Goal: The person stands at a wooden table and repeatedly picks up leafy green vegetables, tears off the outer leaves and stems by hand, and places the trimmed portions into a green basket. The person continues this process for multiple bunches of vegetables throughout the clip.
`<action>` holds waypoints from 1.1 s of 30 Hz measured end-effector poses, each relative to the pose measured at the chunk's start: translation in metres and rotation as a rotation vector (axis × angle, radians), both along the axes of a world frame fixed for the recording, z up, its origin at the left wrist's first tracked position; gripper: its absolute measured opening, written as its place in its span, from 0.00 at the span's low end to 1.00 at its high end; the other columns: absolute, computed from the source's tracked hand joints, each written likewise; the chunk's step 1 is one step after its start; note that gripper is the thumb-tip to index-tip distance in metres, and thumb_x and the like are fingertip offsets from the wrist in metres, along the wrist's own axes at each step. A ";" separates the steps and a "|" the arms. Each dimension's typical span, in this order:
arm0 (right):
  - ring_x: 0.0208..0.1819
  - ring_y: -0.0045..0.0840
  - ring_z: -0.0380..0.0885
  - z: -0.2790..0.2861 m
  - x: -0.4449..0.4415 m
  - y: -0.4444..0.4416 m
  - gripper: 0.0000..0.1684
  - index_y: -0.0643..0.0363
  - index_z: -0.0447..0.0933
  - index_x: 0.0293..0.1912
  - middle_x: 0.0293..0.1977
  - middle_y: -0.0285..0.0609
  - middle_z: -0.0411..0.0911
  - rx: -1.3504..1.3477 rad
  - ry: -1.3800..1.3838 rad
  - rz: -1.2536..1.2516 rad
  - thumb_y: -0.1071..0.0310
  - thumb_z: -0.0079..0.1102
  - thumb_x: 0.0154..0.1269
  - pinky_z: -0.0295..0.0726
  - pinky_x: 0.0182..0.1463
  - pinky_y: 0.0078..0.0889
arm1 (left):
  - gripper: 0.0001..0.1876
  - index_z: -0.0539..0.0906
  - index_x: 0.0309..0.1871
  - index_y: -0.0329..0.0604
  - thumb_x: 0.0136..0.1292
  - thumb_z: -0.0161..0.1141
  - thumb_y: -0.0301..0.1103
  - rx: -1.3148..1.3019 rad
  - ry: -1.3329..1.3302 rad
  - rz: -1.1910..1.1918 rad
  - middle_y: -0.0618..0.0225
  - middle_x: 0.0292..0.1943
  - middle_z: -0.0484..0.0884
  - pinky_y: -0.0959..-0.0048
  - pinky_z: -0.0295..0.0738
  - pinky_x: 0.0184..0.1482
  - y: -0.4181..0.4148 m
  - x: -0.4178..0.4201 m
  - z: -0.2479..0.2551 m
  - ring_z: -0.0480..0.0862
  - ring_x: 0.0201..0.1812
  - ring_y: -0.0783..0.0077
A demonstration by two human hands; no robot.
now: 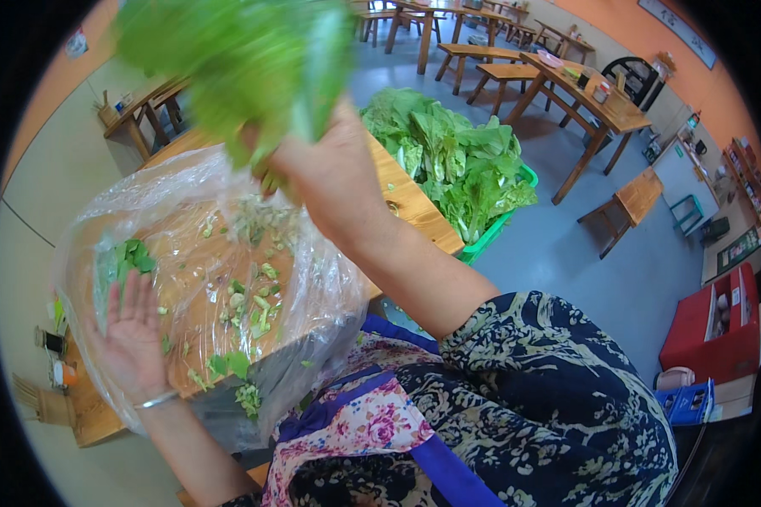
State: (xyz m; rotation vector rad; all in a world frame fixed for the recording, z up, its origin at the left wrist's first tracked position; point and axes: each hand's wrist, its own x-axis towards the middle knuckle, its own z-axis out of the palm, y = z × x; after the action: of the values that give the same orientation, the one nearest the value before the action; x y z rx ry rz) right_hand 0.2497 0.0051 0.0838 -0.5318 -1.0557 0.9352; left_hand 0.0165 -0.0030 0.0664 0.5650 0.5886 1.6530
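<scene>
My right hand (336,168) is raised over the far side of the table, gripping a bunch of leafy green vegetable (228,63) that is blurred by motion. Below it, a clear plastic bag (333,285) lies spread on the wooden table (412,190). Cut stem ends and leaf scraps (263,317) are scattered on or in the bag. My left hand (133,342), with a silver bangle at the wrist, is held palm up and fingers spread at the bag's left side. Dark green leaves (134,256) lie just beyond its fingertips.
A green plastic basket (491,236) heaped with leafy heads (444,149) stands beyond the table's right edge. Chopstick holders (54,409) and condiment jars (63,374) sit at the left by the wall. Wooden benches (631,199), further tables (599,104) and a red cabinet (704,336) are around the room.
</scene>
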 end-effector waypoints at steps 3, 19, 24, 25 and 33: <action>0.27 0.22 0.76 -0.025 -0.029 -0.001 0.24 0.64 0.68 0.49 0.31 0.41 0.76 -0.147 -0.477 -0.314 0.65 0.59 0.53 0.76 0.26 0.23 | 0.27 0.66 0.57 0.34 0.67 0.42 0.50 -0.103 0.130 0.287 0.52 0.58 0.69 0.58 0.63 0.61 0.003 0.033 -0.003 0.69 0.58 0.51; 0.26 0.23 0.75 -0.016 0.214 0.080 0.14 0.65 0.76 0.36 0.28 0.41 0.78 -0.079 -0.365 -0.234 0.62 0.55 0.59 0.73 0.27 0.24 | 0.17 0.71 0.53 0.35 0.63 0.53 0.34 -0.202 0.582 -0.033 0.58 0.48 0.77 0.70 0.75 0.50 0.006 -0.120 -0.078 0.78 0.48 0.65; 0.33 0.30 0.76 -0.123 0.302 0.134 0.22 0.66 0.73 0.44 0.36 0.46 0.77 -0.751 -0.318 -0.238 0.60 0.63 0.54 0.75 0.33 0.32 | 0.15 0.73 0.51 0.37 0.61 0.53 0.31 -0.358 1.127 0.177 0.60 0.45 0.78 0.73 0.75 0.44 0.011 -0.164 -0.103 0.79 0.45 0.68; 0.37 0.31 0.76 -0.157 0.323 0.141 0.25 0.65 0.73 0.45 0.40 0.48 0.76 -0.937 -0.269 -0.417 0.58 0.65 0.53 0.75 0.33 0.34 | 0.16 0.73 0.51 0.37 0.60 0.54 0.31 -0.390 1.233 0.219 0.59 0.46 0.78 0.72 0.75 0.44 0.014 -0.171 -0.109 0.79 0.45 0.68; 0.45 0.35 0.75 -0.225 0.398 0.147 0.33 0.65 0.71 0.50 0.42 0.51 0.75 -1.080 -0.930 -0.754 0.54 0.66 0.49 0.75 0.46 0.33 | 0.19 0.74 0.47 0.33 0.53 0.56 0.33 -0.301 2.395 0.580 0.48 0.48 0.75 0.61 0.70 0.51 0.041 -0.185 -0.124 0.75 0.48 0.50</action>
State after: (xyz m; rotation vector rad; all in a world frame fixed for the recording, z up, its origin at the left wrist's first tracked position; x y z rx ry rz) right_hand 0.6480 0.1522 -0.1409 -2.2420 -0.9112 0.4681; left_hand -0.1682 0.0375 -0.0574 2.1349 2.7144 0.3985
